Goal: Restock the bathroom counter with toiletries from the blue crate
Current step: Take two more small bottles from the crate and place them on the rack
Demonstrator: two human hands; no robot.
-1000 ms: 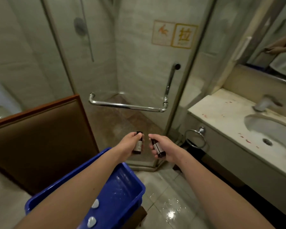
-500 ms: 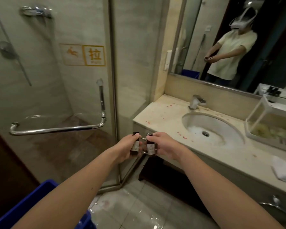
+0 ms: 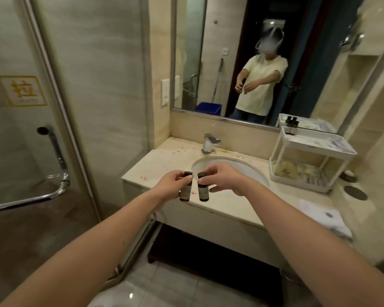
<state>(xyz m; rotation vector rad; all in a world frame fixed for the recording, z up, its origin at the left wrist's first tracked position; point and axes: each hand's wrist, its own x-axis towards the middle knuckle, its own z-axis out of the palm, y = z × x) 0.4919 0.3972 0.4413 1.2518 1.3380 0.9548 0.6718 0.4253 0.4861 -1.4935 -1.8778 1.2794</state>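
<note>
Brown bottles, two of them: the left hand (image 3: 172, 185) pinches one small bottle (image 3: 185, 192) by its upper part, and the right hand (image 3: 225, 179) pinches a second bottle (image 3: 202, 191) the same way. Both hang upright, just beside each other, over the front left part of the marble counter (image 3: 164, 161), near the sink (image 3: 246, 171). A second ago the pair was held above the blue crate (image 3: 208, 108), facing the shower door. The person has since turned to the vanity, and the crate shows only as a reflection in the mirror (image 3: 231, 41). The fetch looks done, the placing not yet: neither bottle touches the counter. The white two-tier rack (image 3: 310, 149), with similar bottles on top, seems a likely destination.
</note>
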